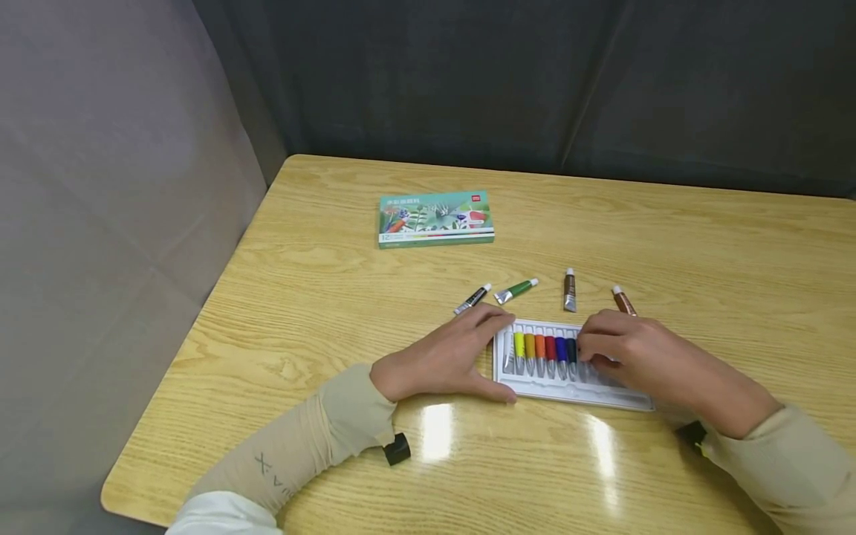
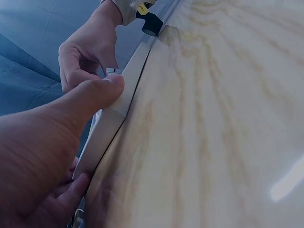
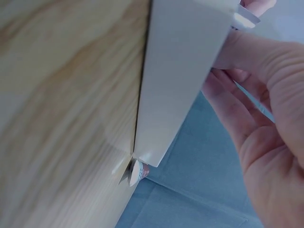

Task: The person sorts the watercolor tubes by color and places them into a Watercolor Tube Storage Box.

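Observation:
A white plastic tray [image 1: 575,392] lies on the table with a row of paint tubes [image 1: 540,353] in its left part, running from white and yellow to dark blue-green. My left hand [image 1: 458,353] grips the tray's left end, thumb at the front edge and fingers at the back edge. Over the right half of the tray, my right hand [image 1: 631,353] pinches a paint tube, mostly hidden by the fingers. The silvery tube end [image 3: 246,18] shows beside the thumb in the right wrist view. Both hands meet the tray's rim closely in the left wrist view.
Behind the tray lie a black tube [image 1: 473,298], a green tube [image 1: 516,290], a brown tube [image 1: 570,290] and a reddish-brown tube [image 1: 623,300]. A flat green paint box [image 1: 436,220] lies farther back. Dark curtain [image 1: 435,82] hangs beyond the table [image 1: 301,297].

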`<state>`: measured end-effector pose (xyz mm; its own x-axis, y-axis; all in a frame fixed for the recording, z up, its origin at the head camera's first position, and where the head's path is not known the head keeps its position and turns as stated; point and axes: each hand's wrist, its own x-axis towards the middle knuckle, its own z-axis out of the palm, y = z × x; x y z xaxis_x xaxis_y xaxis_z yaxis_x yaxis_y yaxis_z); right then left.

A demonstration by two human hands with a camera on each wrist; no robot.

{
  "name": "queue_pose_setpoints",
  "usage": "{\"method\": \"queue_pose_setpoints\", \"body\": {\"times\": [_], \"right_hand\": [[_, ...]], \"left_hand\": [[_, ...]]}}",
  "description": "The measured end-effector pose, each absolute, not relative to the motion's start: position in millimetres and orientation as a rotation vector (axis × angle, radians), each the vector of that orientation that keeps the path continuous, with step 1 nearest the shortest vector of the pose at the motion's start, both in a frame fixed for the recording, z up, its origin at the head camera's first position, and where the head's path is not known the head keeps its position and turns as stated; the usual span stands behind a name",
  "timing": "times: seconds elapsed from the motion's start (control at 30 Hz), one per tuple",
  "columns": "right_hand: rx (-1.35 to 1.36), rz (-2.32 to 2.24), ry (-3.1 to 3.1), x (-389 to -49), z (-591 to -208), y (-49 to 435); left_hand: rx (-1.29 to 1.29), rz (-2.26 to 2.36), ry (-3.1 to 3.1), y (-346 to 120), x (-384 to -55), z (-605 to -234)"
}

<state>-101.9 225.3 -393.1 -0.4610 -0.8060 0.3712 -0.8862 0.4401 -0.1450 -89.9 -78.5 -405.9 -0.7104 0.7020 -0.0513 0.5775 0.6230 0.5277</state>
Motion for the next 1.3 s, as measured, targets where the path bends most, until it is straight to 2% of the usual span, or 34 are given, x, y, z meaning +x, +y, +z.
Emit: {"method": "queue_pose_setpoints", "body": {"times": [1.3], "right_hand": [[1.509,0.450,-2.483,-106.5,-386.2,225.9]], "left_hand": [[1.031,0.709,2.590,-77.8,-89.7,-403.7]]}}
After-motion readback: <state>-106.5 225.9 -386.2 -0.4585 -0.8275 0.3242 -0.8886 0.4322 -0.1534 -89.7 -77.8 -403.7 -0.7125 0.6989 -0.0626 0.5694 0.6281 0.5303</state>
